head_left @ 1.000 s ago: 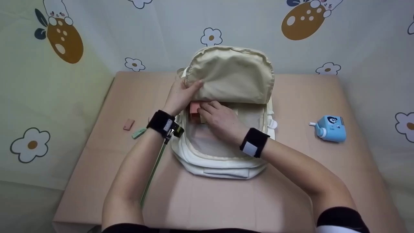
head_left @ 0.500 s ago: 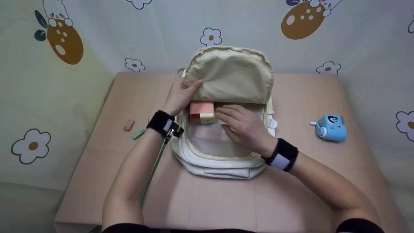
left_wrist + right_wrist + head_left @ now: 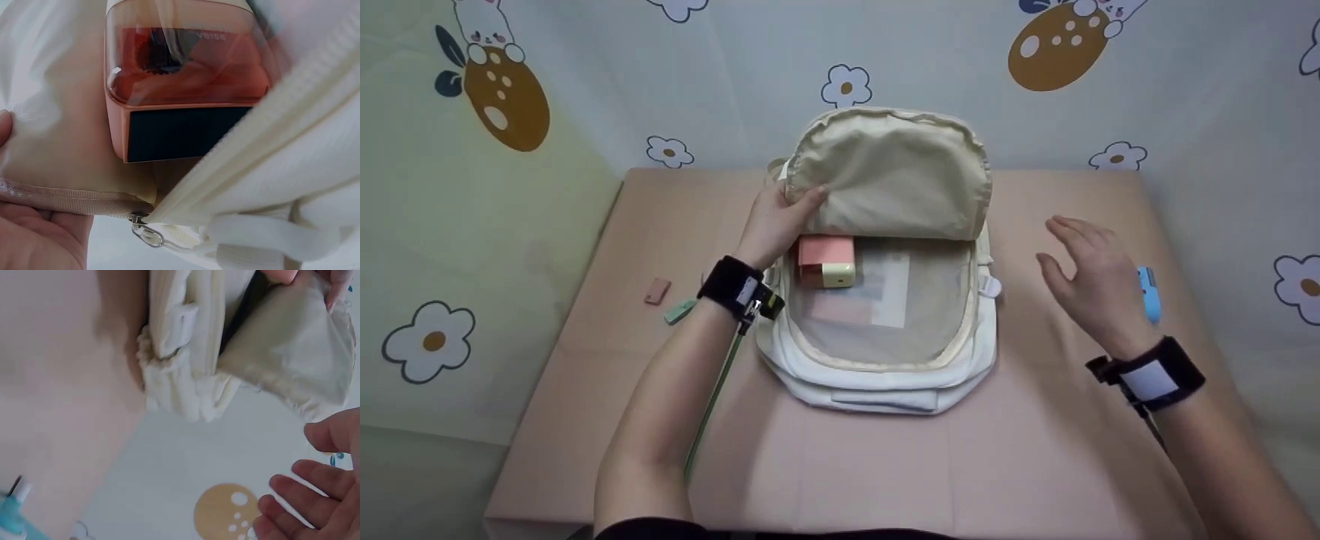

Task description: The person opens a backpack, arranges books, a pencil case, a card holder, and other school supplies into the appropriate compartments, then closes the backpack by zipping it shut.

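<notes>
A cream backpack (image 3: 877,379) lies on the table with its front flap (image 3: 896,176) raised. My left hand (image 3: 780,221) grips the flap's left edge, thumb on its inner side. Inside the bag, at the upper left, sits a pink and cream box-shaped device (image 3: 826,250). Up close in the left wrist view, that device (image 3: 188,79) has a clear front with a dark toothed wheel behind it. My right hand (image 3: 1095,289) is over the table's right side, holding nothing, its fingers extended. It partly hides a blue crank pencil sharpener (image 3: 1150,296).
Left of the bag lie a small pink block (image 3: 658,291) and a small green block (image 3: 679,310), the latter partly behind my left wrist. A white side buckle (image 3: 991,286) sticks out on the bag's right. Patterned cloth walls (image 3: 735,90) stand behind the table (image 3: 877,472).
My right hand has let go of the pink and cream device, leaving it in the bag, and moved right to near the blue sharpener. The left hand stays on the flap.
</notes>
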Action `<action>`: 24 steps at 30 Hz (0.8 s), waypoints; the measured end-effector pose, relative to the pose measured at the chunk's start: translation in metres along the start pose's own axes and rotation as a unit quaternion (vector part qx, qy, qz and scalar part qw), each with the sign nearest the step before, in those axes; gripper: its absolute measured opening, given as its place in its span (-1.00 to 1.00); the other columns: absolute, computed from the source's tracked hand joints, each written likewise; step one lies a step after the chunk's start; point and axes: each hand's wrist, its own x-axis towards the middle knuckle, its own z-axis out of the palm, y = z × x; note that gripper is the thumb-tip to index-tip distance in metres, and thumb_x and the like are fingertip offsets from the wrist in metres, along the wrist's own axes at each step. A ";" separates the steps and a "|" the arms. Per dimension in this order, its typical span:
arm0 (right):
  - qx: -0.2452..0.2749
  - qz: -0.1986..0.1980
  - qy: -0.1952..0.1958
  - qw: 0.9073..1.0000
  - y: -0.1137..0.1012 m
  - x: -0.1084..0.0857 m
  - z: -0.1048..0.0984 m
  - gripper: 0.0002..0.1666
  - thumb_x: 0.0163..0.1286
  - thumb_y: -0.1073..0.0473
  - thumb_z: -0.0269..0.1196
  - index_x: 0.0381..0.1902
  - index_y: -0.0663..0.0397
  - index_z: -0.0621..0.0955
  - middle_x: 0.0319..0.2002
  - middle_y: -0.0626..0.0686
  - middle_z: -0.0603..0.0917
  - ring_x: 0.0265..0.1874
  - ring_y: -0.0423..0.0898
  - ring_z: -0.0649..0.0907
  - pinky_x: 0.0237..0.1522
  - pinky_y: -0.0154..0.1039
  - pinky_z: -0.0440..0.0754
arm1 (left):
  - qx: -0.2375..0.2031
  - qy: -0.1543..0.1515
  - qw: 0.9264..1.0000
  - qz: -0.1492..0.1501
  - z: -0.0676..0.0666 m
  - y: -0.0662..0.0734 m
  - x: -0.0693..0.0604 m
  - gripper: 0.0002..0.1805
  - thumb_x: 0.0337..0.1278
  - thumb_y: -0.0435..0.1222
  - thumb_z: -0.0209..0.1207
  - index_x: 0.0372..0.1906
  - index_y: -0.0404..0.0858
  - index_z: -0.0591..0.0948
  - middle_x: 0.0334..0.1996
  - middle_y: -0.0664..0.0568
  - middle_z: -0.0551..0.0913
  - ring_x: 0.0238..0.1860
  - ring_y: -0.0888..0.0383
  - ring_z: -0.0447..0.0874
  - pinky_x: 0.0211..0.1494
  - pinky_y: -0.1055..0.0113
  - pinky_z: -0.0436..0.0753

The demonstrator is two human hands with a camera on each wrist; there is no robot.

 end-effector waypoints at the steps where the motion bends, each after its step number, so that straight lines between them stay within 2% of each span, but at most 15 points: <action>1: -0.009 0.036 -0.025 0.999 0.009 -0.003 -0.006 -0.34 0.41 0.19 0.35 0.37 0.38 0.46 0.34 0.37 0.49 0.33 0.34 0.44 0.35 0.24 0.35 | 0.001 -0.001 1.000 0.001 0.000 0.000 0.000 -0.56 0.30 0.11 0.29 -0.02 -0.16 0.64 -0.64 0.16 0.33 -0.66 0.24 0.22 -0.58 0.37 0.31; 3: -0.036 0.105 -0.074 0.991 0.027 -0.010 -0.016 -0.21 0.46 0.08 0.31 0.42 0.49 0.33 0.38 0.49 0.36 0.35 0.45 0.34 0.37 0.32 0.25 | 0.001 -0.002 1.000 0.002 0.000 0.001 0.000 -0.56 0.30 0.12 0.29 0.00 -0.14 0.64 -0.63 0.16 0.33 -0.65 0.24 0.22 -0.57 0.37 0.31; 5: -0.062 0.167 -0.119 0.977 0.046 -0.017 -0.023 -0.08 0.49 -0.06 0.27 0.43 0.59 0.22 0.35 0.61 0.28 0.31 0.55 0.28 0.34 0.40 0.22 | 0.001 -0.002 1.000 0.003 0.000 0.001 -0.001 -0.56 0.30 0.11 0.29 0.01 -0.13 0.65 -0.63 0.16 0.34 -0.65 0.24 0.22 -0.58 0.38 0.31; 7: -0.081 0.211 -0.150 0.962 0.063 -0.024 -0.027 0.04 0.49 -0.20 0.22 0.38 0.69 0.19 0.23 0.68 0.30 0.19 0.61 0.31 0.19 0.45 0.32 | 0.005 0.000 1.000 0.004 0.000 0.001 -0.001 -0.57 0.30 0.11 0.29 0.00 -0.13 0.65 -0.63 0.17 0.34 -0.65 0.25 0.22 -0.59 0.38 0.30; 9: -0.097 0.239 -0.170 0.951 0.076 -0.032 -0.028 0.12 0.44 -0.33 0.20 0.24 0.77 0.23 0.04 0.69 0.38 0.00 0.60 0.40 -0.06 0.42 0.45 | 0.011 0.001 1.000 0.004 0.001 0.001 -0.001 -0.58 0.30 0.10 0.29 -0.01 -0.13 0.66 -0.65 0.17 0.33 -0.66 0.25 0.22 -0.60 0.38 0.29; 12: -0.104 0.272 -0.201 0.935 0.087 -0.040 -0.025 0.28 0.33 -0.52 0.17 0.14 0.78 0.25 -0.18 0.60 0.42 -0.22 0.47 0.48 -0.36 0.22 0.53 | 0.021 0.004 1.000 0.003 0.000 0.001 -0.001 -0.58 0.30 0.10 0.30 0.01 -0.11 0.66 -0.65 0.18 0.33 -0.66 0.25 0.22 -0.60 0.38 0.28; 14: -0.108 0.288 -0.214 0.927 0.089 -0.043 -0.022 0.36 0.26 -0.59 0.17 0.13 0.79 0.24 -0.24 0.55 0.42 -0.31 0.39 0.50 -0.44 0.11 0.54 | 0.021 0.004 1.000 0.003 0.000 0.001 0.000 -0.57 0.30 0.10 0.30 0.03 -0.11 0.66 -0.65 0.19 0.33 -0.66 0.26 0.22 -0.59 0.38 0.29; 16: -0.114 0.301 -0.227 0.919 0.090 -0.044 -0.018 0.45 0.21 -0.63 0.17 0.20 0.81 0.17 -0.23 0.55 0.41 -0.33 0.35 0.50 -0.44 0.10 0.56 | 0.018 0.001 1.000 0.004 0.000 0.001 0.000 -0.56 0.30 0.10 0.30 0.02 -0.14 0.66 -0.65 0.18 0.33 -0.66 0.26 0.22 -0.59 0.38 0.29; 19: -0.121 0.305 -0.237 0.914 0.090 -0.044 -0.014 0.50 0.20 -0.61 0.22 0.26 0.84 0.09 -0.19 0.60 0.42 -0.30 0.37 0.51 -0.36 0.18 0.59 | 0.015 -0.001 1.000 0.007 -0.001 0.001 0.000 -0.56 0.30 0.10 0.29 0.00 -0.15 0.65 -0.65 0.18 0.33 -0.66 0.25 0.22 -0.59 0.37 0.29; 21: -0.124 0.298 -0.234 0.917 0.090 -0.043 -0.011 0.48 0.22 -0.54 0.26 0.26 0.87 0.08 -0.19 0.63 0.43 -0.29 0.39 0.53 -0.35 0.21 0.59 | 0.018 -0.001 1.000 0.009 -0.001 0.001 0.000 -0.56 0.30 0.11 0.29 -0.01 -0.15 0.65 -0.66 0.18 0.32 -0.67 0.25 0.21 -0.60 0.37 0.29; 24: -0.115 0.294 -0.219 0.923 0.092 -0.044 -0.008 0.33 0.24 -0.39 0.34 0.18 0.88 0.15 -0.25 0.60 0.45 -0.32 0.38 0.54 -0.43 0.16 0.58 | 0.020 -0.001 1.000 0.007 -0.001 0.001 -0.001 -0.55 0.30 0.13 0.28 0.00 -0.14 0.65 -0.66 0.18 0.32 -0.67 0.25 0.21 -0.61 0.37 0.28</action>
